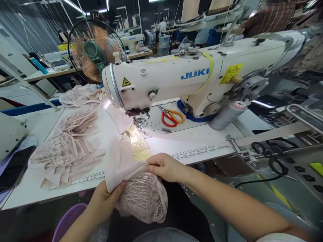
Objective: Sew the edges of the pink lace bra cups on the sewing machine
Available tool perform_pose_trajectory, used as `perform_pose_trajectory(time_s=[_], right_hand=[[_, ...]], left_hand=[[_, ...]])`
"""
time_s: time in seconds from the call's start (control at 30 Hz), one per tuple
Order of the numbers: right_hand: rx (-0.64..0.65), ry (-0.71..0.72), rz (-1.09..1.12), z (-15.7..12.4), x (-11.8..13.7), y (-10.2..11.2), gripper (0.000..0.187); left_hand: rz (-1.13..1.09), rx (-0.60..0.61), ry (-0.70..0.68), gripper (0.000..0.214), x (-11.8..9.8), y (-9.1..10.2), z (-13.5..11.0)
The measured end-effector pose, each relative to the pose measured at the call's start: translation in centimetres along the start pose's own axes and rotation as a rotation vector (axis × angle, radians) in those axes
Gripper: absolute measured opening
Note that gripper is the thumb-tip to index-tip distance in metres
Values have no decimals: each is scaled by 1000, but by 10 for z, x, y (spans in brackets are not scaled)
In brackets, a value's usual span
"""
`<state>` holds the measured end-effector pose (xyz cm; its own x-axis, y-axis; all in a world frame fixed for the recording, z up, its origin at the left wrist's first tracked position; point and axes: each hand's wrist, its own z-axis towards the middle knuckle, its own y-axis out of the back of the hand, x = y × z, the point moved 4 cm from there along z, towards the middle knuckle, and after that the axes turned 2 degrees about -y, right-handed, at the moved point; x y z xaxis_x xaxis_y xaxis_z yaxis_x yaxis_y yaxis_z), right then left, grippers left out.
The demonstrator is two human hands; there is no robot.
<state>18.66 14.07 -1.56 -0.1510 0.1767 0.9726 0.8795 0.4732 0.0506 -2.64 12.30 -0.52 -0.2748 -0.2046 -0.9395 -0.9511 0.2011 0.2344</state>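
A pale pink lace garment (145, 198) hangs over the table's front edge, its plain cloth part lying on the tabletop. My left hand (107, 200) grips the cloth edge from below, thumb on top. The fingers of my right hand (163, 166) pinch the same edge farther right. Just beyond the cloth is the lit needle area (138, 122) of a white JUKI sewing machine (164, 77), with shiny yellow tape (138, 144) stuck on the bed. A pale fabric strip (191, 137) runs from the right toward the presser foot.
Piles of lace pieces (68, 151) lie on the left of the table. Scissors (171, 116) with red and orange handles rest on the machine bed beside a grey thread cone (228, 114). A fan (94, 50) stands behind; a purple bin (69, 222) is below.
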Motion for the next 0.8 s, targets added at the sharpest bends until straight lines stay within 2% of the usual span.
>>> perform_pose_trajectory(time_s=[0.17, 0.4, 0.53, 0.6, 0.7, 0.8], right_hand=[[29, -50, -43, -2, 4, 3, 33], [17, -62, -125, 1, 4, 1, 34], [-66, -39, -95, 0, 1, 1, 28], [-181, 0, -92, -5, 1, 4, 24], [-370, 127, -141, -24, -2, 9, 24], [-403, 207, -131, -49, -15, 9, 35]], left_hand=[[76, -36, -86, 32, -13, -12, 15], [177, 113, -140, 21, -24, -29, 24], [151, 107, -167, 29, -22, -35, 23], [71, 93, -123, 38, -16, -38, 18], [-175, 117, -3, 50, -5, -46, 5], [-483, 172, 193, 56, 2, -56, -10]])
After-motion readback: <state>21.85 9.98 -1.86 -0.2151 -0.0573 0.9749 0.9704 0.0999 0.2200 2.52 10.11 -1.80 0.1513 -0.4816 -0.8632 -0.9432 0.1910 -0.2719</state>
